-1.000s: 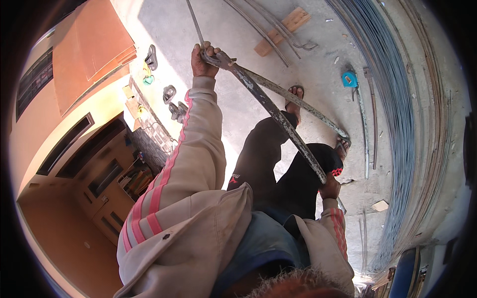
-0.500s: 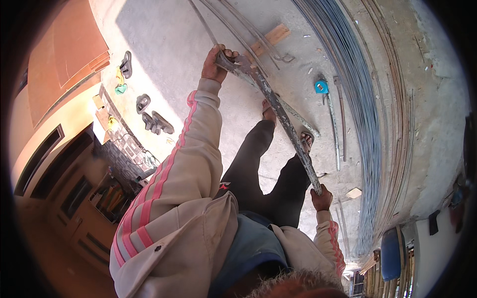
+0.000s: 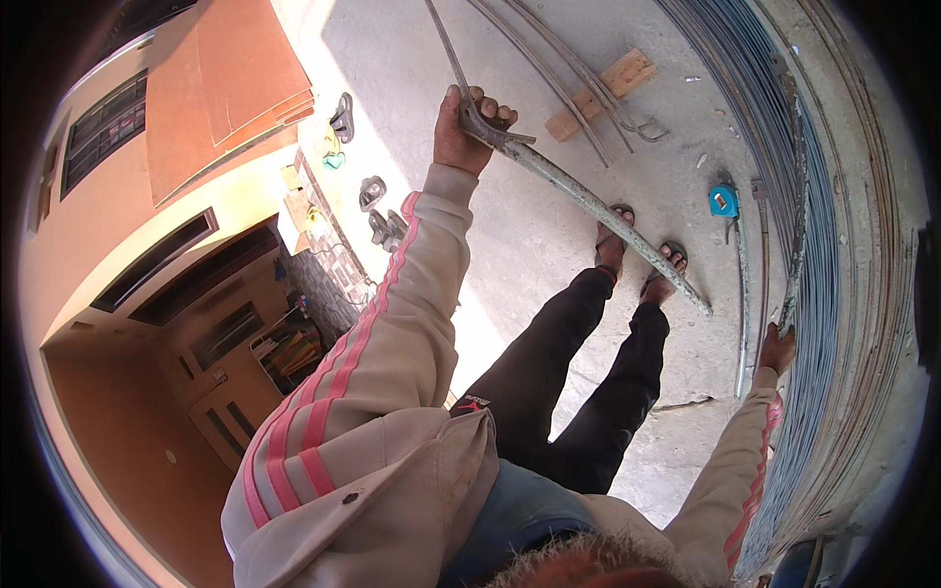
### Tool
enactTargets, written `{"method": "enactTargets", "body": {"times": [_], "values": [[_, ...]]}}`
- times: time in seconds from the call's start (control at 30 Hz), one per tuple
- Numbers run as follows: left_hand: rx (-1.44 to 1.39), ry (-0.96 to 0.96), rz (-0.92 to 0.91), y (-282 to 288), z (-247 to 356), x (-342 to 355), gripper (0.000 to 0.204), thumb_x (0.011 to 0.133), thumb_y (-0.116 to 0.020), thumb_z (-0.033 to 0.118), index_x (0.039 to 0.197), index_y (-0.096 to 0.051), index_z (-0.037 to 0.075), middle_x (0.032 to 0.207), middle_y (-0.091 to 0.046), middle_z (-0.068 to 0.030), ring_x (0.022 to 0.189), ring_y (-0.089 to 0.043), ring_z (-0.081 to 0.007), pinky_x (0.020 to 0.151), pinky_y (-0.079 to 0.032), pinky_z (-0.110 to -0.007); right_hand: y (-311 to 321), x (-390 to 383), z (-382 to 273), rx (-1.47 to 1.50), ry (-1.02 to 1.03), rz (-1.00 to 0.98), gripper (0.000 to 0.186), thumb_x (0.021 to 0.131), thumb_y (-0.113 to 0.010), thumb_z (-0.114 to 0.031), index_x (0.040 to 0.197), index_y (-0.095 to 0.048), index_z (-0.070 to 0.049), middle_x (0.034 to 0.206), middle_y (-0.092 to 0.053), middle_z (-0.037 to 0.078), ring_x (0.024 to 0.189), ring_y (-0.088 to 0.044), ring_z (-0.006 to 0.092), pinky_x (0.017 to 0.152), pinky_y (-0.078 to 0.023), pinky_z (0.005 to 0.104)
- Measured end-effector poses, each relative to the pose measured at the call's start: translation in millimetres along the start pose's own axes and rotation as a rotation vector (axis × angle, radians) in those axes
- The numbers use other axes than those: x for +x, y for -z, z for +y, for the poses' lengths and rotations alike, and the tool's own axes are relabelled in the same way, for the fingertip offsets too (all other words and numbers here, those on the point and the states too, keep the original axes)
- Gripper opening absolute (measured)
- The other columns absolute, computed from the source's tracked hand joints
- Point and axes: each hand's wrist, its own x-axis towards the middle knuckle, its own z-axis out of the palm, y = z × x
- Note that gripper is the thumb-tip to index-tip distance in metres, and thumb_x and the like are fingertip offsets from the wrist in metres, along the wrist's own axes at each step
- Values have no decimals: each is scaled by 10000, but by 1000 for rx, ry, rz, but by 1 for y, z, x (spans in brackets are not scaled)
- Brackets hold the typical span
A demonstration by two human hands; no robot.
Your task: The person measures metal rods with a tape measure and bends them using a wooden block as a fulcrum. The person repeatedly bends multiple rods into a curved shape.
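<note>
Now we record that the right hand [image 3: 776, 348] has left the long steel bar [image 3: 598, 211] and sits at the edge of the bundle of blue-grey rods [image 3: 818, 245] on the concrete floor [image 3: 549, 225]; half a second ago it held the bar's lower end. Whether its grip is closed on a rod or merely resting against one we cannot tell, as the fingers are small and partly hidden at this angle. The left hand [image 3: 466, 122] keeps a closed grip on the bar's upper end, where a thinner rod [image 3: 443, 49] meets it and runs up out of the picture. The bar slopes down from that hand, across in front of both sandalled feet [image 3: 637, 260], to a free end near the right hand but apart from it. We judge that the bar is now carried by one hand only, so its far end is less controlled, and that attention is passing to the rod bundle. A blue tape measure [image 3: 723, 201] lies on the floor just beside the bundle, and a wooden block [image 3: 600, 93] lies under bent rods further off. Several dark sandals [image 3: 377, 211] lie along the wall at the left.
</note>
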Motion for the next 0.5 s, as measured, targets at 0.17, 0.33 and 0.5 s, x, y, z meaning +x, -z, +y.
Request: {"method": "enactTargets", "body": {"times": [0.17, 0.33, 0.5], "values": [[92, -1, 102, -14, 2, 4, 489, 984, -446, 559, 890, -611, 109, 734, -613, -51, 789, -598, -260, 908, -454, -478, -62, 69, 52, -78, -51, -59, 618, 794, -620, -436, 1277, -609, -50, 1106, -665, 289, 993, -639, 485, 836, -515, 542], [161, -30, 146, -29, 1, 8, 524, 962, -451, 590, 877, -602, 95, 727, -598, -59, 757, -584, -266, 898, -454, -486, -92, 101, 73, -235, -222, -271, 560, 871, -537, -442, 1382, -537, -214, 1190, -649, 260, 1074, -623, 454, 887, -486, 574], [190, -19, 221, -38, 2, 5, 511, 973, -427, 557, 850, -594, 90, 701, -588, -65, 727, -573, -269, 867, -454, -478, -87, 110, 35, -241, -221, 31, 459, 957, -489, -409, 1307, -603, -134, 1178, -651, 196, 1080, -629, 400, 942, -486, 520]]}}
